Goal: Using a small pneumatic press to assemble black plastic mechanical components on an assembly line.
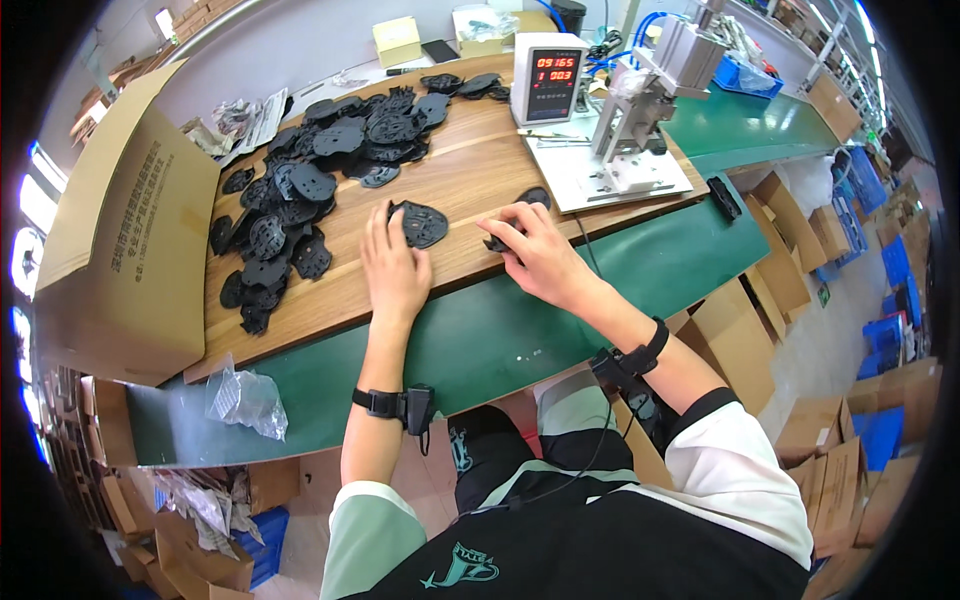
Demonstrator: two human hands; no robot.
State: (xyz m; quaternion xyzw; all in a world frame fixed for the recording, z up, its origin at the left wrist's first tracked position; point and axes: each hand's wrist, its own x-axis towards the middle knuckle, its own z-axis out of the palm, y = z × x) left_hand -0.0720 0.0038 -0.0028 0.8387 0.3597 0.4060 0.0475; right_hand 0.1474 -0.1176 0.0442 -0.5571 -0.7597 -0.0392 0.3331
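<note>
My left hand (pixel 394 268) rests on the wooden board with its fingers stretched out and the thumb apart. Beside its index finger, touching or nearly so, lies a flat black plastic plate (pixel 425 226) with rounded edges and cut-outs. My right hand (pixel 543 256) is closed in a pinch on a small dark piece (pixel 497 243), mostly covered by the fingers; it looks like black plastic. Just beyond that hand another black plastic piece (pixel 535 197) lies near the press base. A large heap of similar black plates (pixel 337 137) spreads over the board's left side.
A metal bench press (pixel 640 130) stands at the back right beside a white control box (pixel 550 80) with a red display. An open cardboard box (pixel 125 230) borders the board's left side. A clear plastic bag (pixel 248 400) lies on the green tabletop (pixel 330 378).
</note>
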